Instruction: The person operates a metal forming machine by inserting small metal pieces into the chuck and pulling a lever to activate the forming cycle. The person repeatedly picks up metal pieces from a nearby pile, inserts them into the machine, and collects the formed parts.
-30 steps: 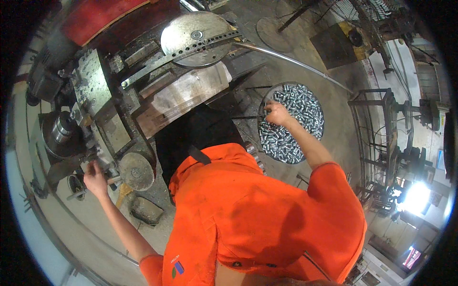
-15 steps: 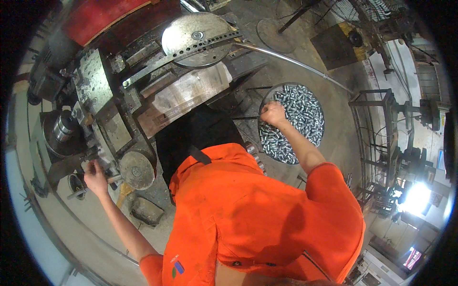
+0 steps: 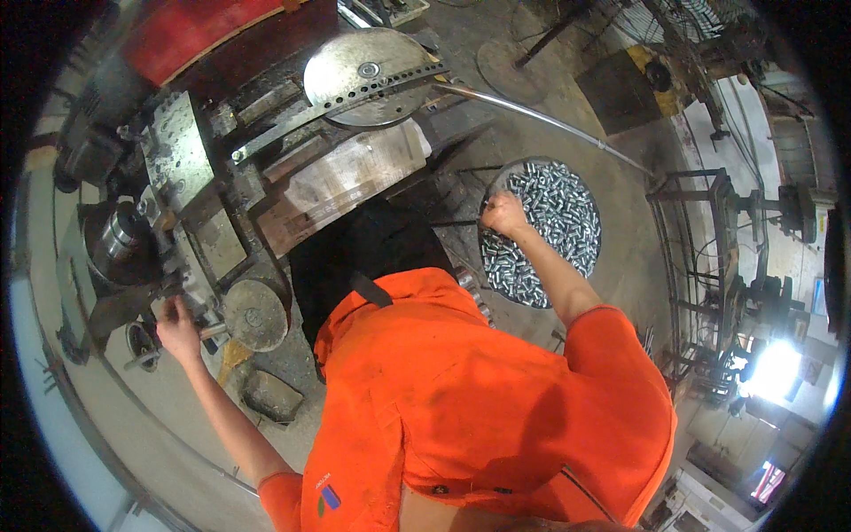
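My left hand (image 3: pixel 178 330) is closed, with its fingers curled, at the lower left of the machine. It is right beside a metal bar handle (image 3: pixel 213 332) and a round grey handwheel (image 3: pixel 255 316). What its fingers hold, if anything, is too small to make out. Over the left rim of a round tub full of short shiny metal cylinders (image 3: pixel 554 226), my right hand (image 3: pixel 503 213) is held in a fist-like pinch. Its fingertips are turned away, so I cannot see what is in them. A cylindrical metal spindle (image 3: pixel 121 238) sits on the machine above my left hand.
A large metal disc (image 3: pixel 368 75) with a perforated bar (image 3: pixel 337 108) across it lies on the machine. Below it is a worn sheet (image 3: pixel 355 182). A long metal rod (image 3: pixel 541 122) slants toward the tub. A small tray (image 3: pixel 270 395) stands low left; a metal rack (image 3: pixel 709 257) is at right.
Both hands stay nearly where they were, still closed. The right hand over the tub has shifted very slightly left, and the whole view has moved a little.
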The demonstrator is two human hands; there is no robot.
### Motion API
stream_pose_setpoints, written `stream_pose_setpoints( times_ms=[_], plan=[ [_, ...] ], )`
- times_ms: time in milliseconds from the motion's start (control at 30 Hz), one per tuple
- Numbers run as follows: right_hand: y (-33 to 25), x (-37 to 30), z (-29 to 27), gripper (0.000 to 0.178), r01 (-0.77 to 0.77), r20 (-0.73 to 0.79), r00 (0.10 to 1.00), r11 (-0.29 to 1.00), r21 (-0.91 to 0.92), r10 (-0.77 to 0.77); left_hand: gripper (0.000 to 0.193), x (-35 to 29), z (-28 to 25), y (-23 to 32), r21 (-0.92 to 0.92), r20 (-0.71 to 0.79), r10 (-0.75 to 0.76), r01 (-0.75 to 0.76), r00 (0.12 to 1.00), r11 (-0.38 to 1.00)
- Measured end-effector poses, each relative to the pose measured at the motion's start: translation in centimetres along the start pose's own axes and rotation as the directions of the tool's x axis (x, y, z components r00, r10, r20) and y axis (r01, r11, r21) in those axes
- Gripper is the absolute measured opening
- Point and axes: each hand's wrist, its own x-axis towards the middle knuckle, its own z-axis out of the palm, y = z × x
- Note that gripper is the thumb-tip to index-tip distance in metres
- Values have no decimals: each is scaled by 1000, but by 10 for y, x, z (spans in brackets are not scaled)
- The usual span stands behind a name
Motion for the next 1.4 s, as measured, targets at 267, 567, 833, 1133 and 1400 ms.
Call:
stream_pose_setpoints(
  times_ms=[267, 567, 833, 1133, 1400],
  plan=[
    [-47, -8, -83, 30, 139, -70, 990, 797, 588, -121, 31, 1, -12, -5, -386, 176, -20, 88, 984, 918],
    [-239, 19, -185, 42, 630, -291, 669, 315, 710, -683, 22, -46, -57, 211, -451, 209, 356, -233, 911, 861],
    [-327, 17, -214, 44, 819, -356, 376, 127, 560, -856, 32, -62, -40, 224, -467, 229, 477, -334, 849, 819],
    [-368, 21, -224, 39, 865, -235, 250, 108, 490, -939, 33, -57, -46, 200, -697, 161, 302, -109, 940, 709],
    [-413, 21, -234, 40, 970, -241, 54, -6, 243, -969, 37, -47, -54, 168, -807, 242, 187, 91, 952, 583]
  ],
)
